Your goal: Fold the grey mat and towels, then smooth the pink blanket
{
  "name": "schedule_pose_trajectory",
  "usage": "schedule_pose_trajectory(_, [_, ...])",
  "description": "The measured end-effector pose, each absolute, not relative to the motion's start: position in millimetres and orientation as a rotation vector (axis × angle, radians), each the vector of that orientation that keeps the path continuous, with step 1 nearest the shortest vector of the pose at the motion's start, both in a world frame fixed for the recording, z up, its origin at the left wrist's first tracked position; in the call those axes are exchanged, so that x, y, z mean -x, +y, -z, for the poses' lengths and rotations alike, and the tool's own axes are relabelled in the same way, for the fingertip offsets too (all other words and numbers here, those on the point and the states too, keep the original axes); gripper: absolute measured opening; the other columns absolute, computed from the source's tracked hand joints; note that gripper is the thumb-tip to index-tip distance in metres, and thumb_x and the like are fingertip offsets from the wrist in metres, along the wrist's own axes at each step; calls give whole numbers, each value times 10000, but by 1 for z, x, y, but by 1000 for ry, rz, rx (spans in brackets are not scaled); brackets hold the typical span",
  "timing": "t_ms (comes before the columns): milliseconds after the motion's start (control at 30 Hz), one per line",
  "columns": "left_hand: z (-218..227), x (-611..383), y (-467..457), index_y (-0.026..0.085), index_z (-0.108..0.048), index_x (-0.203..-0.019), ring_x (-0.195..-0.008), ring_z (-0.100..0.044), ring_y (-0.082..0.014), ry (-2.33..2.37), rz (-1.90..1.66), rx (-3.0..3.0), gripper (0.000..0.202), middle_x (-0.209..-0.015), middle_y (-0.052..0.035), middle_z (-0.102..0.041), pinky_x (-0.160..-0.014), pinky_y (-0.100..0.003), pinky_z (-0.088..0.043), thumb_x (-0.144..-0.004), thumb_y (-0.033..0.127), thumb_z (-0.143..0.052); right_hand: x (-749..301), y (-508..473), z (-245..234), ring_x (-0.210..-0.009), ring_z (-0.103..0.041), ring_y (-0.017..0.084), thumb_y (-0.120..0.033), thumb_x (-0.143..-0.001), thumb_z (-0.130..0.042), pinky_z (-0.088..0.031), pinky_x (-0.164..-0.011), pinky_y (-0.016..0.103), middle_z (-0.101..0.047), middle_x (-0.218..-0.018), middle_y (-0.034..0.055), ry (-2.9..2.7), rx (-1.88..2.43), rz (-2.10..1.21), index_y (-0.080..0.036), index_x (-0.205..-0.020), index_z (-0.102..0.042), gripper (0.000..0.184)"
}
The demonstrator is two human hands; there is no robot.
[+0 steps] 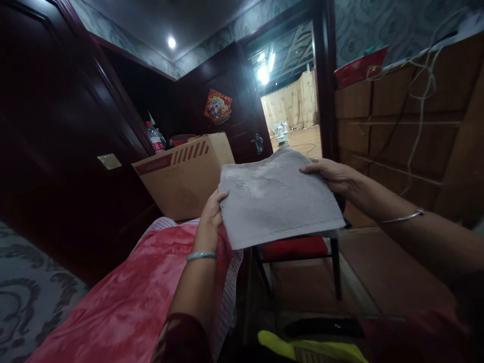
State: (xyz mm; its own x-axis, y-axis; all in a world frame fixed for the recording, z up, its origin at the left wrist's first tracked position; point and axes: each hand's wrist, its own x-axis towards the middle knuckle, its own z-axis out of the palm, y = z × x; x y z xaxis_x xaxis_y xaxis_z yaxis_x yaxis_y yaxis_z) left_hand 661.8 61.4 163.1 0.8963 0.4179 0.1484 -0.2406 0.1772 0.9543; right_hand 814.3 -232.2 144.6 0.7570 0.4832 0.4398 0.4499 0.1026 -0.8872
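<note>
A light grey cloth is held up in front of me, spread between both hands. My left hand pinches its left edge with the thumb on the near face. At the upper right side, my right hand grips the cloth, thumb on top and the other fingers largely hidden behind it. The cloth's lower edge hangs straight with a seam along it, while its top edge is wavy. Behind and below it stands a chair with a red seat, partly covered from view.
A red and pink blanket covers the surface at left. Beyond it stands a cardboard box, with a bottle behind. Wooden drawers with dangling cables line the right. A doorway opens ahead. Something yellow-green lies at the bottom.
</note>
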Motion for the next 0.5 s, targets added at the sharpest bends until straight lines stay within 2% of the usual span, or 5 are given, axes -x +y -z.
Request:
schedule_pose_trajectory(133, [-141,-707,50,150,-690,-976,-803,-696,-225,244,-406,-1401,421,-789,-45,-726,-787,-336,-569,-557,134,-719,-848,-251,-121,-772,-666,253,-226,-769,-614,-580,-699,452,-690,-888,133,-664,1433,-239,-150,-1105,-655,346])
schedule_pose_trajectory(300, [-111,-730,47,135,-667,-876,-738,-689,-222,339,-390,-1438,379,-697,-30,-690,-729,-334,-558,-512,128,-774,-868,-258,-80,-664,-648,235,-203,-697,-622,-568,-651,440,-678,-782,120,-465,1430,-400,-157,-894,-647,204])
schedule_pose_trajectory(500, [-101,-740,58,154,-602,-727,-658,-654,-193,390,-420,-1487,258,-593,10,-617,-692,-313,-535,-508,90,-722,-872,-259,-75,-657,-636,212,-192,-670,-650,-568,-633,397,-680,-802,98,-452,1414,-402,-176,-886,-629,217])
